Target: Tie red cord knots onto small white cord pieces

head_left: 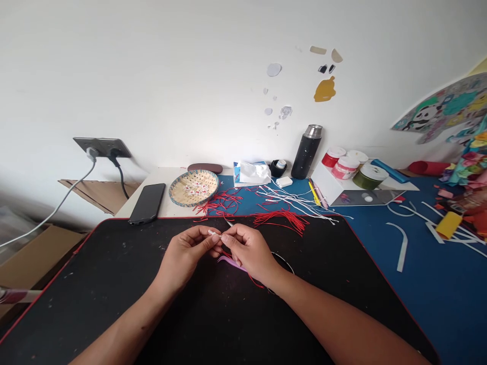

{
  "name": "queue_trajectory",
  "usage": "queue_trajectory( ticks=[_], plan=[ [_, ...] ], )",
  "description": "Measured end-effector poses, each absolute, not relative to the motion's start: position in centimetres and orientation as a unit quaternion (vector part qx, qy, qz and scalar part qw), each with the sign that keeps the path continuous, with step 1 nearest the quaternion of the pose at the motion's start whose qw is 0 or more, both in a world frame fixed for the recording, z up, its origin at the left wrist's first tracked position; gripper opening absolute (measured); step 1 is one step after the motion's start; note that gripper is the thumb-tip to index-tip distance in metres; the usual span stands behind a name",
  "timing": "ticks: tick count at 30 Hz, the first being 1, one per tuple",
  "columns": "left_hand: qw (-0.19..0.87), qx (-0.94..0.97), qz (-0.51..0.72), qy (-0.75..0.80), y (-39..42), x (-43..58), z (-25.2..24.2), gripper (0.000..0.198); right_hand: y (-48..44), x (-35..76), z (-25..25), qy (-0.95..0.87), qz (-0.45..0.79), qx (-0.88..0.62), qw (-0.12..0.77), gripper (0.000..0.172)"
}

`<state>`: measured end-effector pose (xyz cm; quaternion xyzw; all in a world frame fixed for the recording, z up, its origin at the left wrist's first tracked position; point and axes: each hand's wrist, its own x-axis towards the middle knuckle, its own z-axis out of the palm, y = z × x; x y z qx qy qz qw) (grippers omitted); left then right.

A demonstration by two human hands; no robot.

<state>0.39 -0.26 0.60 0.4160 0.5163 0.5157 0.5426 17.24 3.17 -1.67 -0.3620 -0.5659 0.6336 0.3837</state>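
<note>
Above the black mat (95, 284), my left hand (188, 251) pinches a small white cord piece (212, 233) between thumb and forefinger. My right hand (249, 251) is closed at the other end of that piece, its fingertips meeting those of the left. Purple tweezers (233, 263) lie below the right hand, partly hidden by it. Red cord and a thin white loop show around the right wrist. A pointed metal tip sticks out just behind the fingers.
Behind the hands are a woven basket (194, 187), a phone (147, 204), red cords (281, 220), white cords (300, 202), a tissue box (252, 174) and a black flask (306, 153). Spools (370, 176) stand on a white box at the right.
</note>
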Motion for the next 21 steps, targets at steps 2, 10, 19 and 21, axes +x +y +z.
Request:
queue_trajectory(
  ticks=[2,10,19,21],
  plan=[
    [0.541,0.416,0.521,0.512,-0.29,0.39,0.58,0.028,3.17,17.29,-1.54,-0.566,0.636,-0.361,0.381,0.03],
    [0.53,0.418,0.546,0.496,-0.49,0.28,0.66,0.026,3.42,17.58,-1.26,-0.544,0.675,-0.334,0.371,0.043],
    [0.52,0.424,0.545,0.503,-0.57,0.08,0.67,0.025,3.23,17.65,-1.3,-0.557,0.679,-0.32,0.355,0.045],
    [0.518,0.425,0.544,0.505,-0.55,0.03,0.64,0.026,3.21,17.61,-1.42,-0.561,0.676,-0.317,0.357,0.044]
  ],
)
